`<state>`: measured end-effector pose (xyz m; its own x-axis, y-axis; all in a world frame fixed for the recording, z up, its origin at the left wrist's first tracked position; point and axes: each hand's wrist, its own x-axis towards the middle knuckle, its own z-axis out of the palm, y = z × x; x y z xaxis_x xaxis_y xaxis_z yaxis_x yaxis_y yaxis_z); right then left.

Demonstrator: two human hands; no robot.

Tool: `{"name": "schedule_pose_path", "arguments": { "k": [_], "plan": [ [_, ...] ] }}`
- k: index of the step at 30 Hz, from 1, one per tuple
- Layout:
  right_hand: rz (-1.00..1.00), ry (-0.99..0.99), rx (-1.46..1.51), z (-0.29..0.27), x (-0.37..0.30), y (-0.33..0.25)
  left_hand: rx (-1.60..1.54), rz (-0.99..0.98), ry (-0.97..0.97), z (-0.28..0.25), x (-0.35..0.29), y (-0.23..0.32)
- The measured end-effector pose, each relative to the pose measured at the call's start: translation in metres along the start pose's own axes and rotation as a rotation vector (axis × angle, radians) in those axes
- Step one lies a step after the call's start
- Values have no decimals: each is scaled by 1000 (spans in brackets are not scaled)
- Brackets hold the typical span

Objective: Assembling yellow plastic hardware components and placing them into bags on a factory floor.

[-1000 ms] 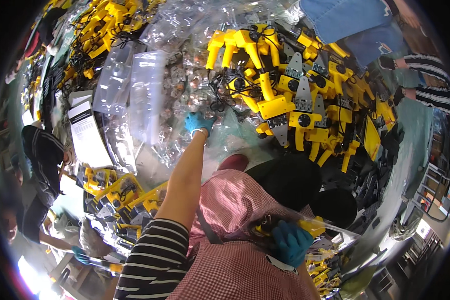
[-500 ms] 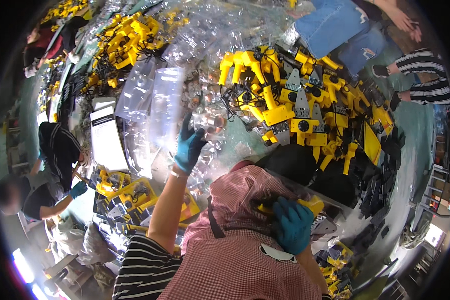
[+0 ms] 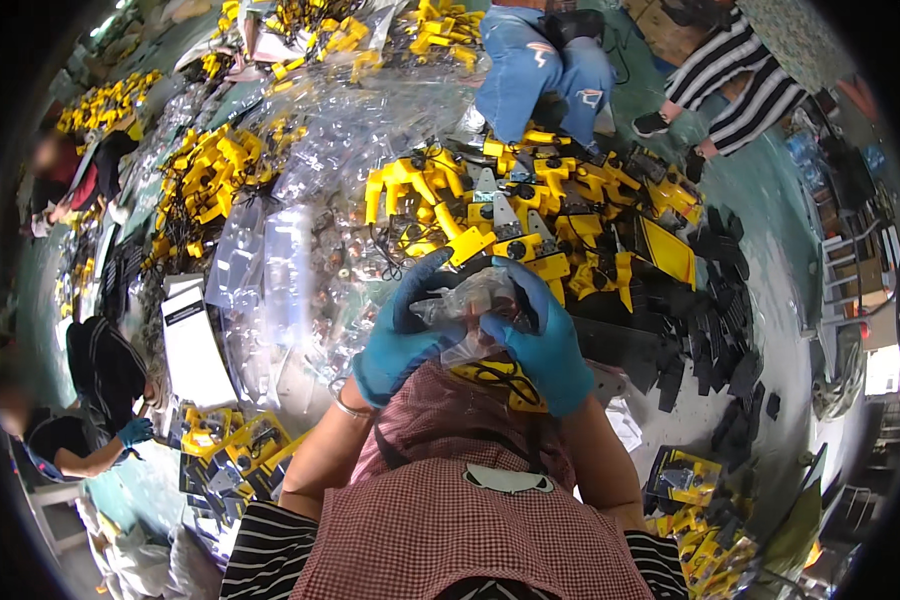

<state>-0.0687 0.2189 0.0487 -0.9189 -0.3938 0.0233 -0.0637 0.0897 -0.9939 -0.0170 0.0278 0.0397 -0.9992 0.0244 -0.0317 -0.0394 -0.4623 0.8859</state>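
Observation:
In front of my chest, my left hand and my right hand, both in blue gloves, grip a crumpled clear plastic bag from either side. Fingers curl over its top, and both thumbs press in from below. Small parts seem to lie inside, too blurred to name. Just under the hands, a yellow corded tool with a looped black cable rests on my lap, partly hidden by the bag and gloves.
Yellow tools with pointed metal plates are heaped ahead. Small clear bags and plastic sleeves lie left of them, beside a white box. Black pieces cover the right. Jean-clad legs stand beyond; a co-worker crouches left.
My left hand has come back from the small clear bags to my chest. My right hand has left the yellow tool and joined it on a clear bag. My view has shifted.

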Motion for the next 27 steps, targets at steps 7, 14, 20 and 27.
{"name": "schedule_pose_path", "arguments": {
  "k": [7, 14, 20, 27],
  "plan": [
    [-55, -11, 106, -17, -13, -2, 538, 230, -20, 21, -7, -2],
    [147, -69, 445, -18, -19, -8, 192, 207, 53, 35, -10, -13],
    [161, -53, 496, -10, -21, -1, 143, 168, 42, 23, -13, -21],
    [188, -93, 547, -8, -22, 7, 86, 113, 35, 27, -12, -15]
  ]
}}
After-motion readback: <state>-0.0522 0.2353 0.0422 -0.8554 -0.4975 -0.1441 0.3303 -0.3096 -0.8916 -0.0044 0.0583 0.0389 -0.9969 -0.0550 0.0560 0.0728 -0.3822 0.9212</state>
